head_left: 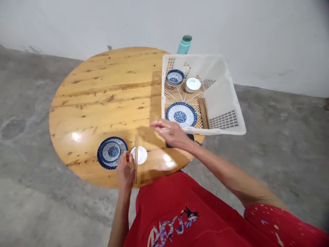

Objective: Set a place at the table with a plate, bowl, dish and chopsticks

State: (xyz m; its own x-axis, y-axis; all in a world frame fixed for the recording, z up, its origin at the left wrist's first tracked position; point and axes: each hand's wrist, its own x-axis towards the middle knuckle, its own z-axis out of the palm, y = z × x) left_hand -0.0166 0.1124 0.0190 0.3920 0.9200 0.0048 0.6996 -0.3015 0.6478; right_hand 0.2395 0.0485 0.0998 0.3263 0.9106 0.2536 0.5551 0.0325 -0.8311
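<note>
Table's far left lies open; basket blocks the right.

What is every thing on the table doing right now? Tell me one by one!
chopsticks: lying across the small white dish, left hand at them
small white dish: empty, on the table
blue plate: flat on the table
basket: open, holding crockery
bowls: stacked in the basket
left hand: touching the chopsticks
right hand: open, holding nothing

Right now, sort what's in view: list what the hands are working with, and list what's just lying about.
In hand:
left hand on chopsticks
small white dish
blue-patterned plate
right hand hovering over the table

Lying about:
white basket with bowls, dishes and a plate
teal bottle
dark phone
</note>
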